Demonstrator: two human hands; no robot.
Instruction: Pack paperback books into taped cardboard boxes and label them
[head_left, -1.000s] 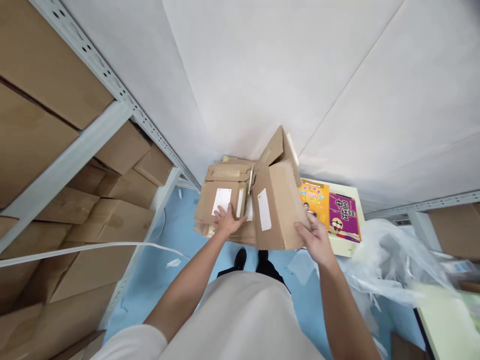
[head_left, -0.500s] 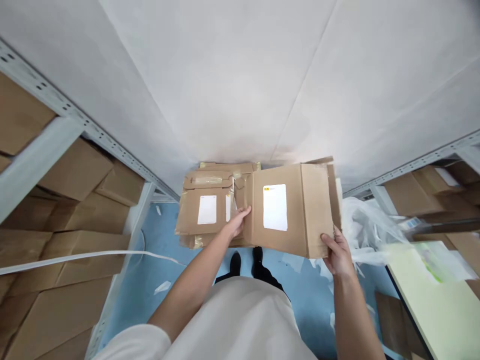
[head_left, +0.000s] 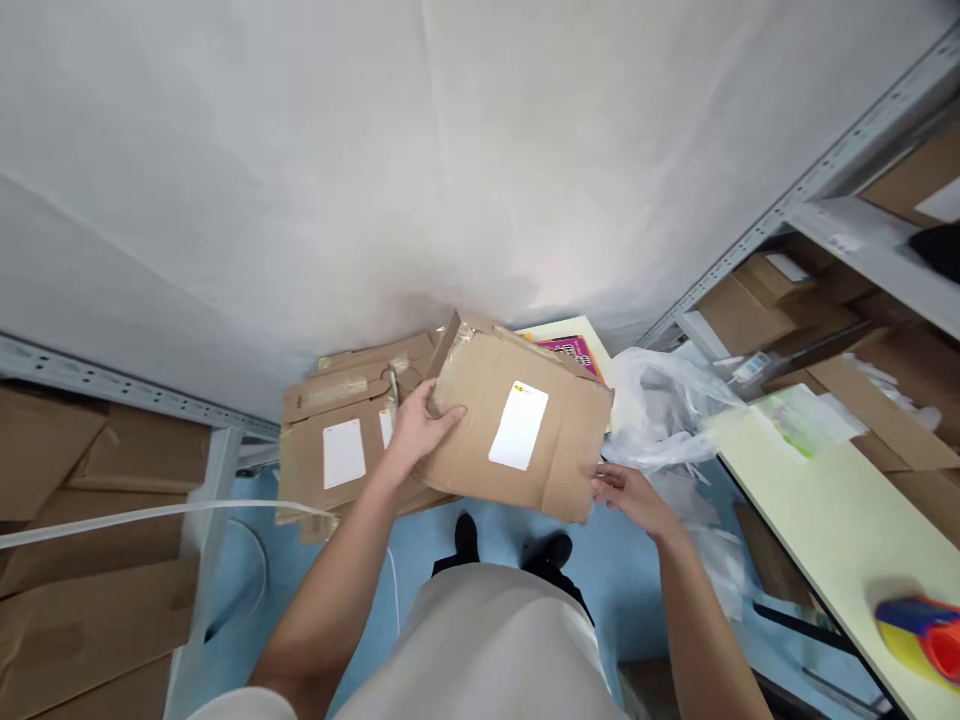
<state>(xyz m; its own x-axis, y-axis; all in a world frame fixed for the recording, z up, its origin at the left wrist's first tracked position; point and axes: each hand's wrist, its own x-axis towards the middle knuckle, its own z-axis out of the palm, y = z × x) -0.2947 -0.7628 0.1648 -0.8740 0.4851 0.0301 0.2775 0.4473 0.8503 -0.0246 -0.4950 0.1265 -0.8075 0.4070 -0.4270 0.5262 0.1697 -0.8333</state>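
Note:
A flattened cardboard box [head_left: 465, 440] with a white label [head_left: 519, 426] is held up in front of me, tilted. My left hand [head_left: 420, 425] grips its left edge, thumb lying on the front face. At the lower right edge, my right hand [head_left: 622, 495] pinches the cardboard between thumb and fingers. Behind and to the left lean other flattened cardboard boxes [head_left: 307, 440], taped and labelled. A pink and yellow printed item [head_left: 574, 350] shows partly behind the held box at the upper right.
Shelves of cardboard boxes stand at left [head_left: 97, 620] and right [head_left: 750, 310]. Clear plastic wrap [head_left: 652, 400] is heaped beside a pale table [head_left: 817, 510]. A white strap [head_left: 150, 518] crosses the left side. A white wall [head_left: 450, 150] rises ahead.
The held box has moved left, tilted, and its right flap has folded in. My left hand now overlaps its face. The printed item has come into view as the camera turned right.

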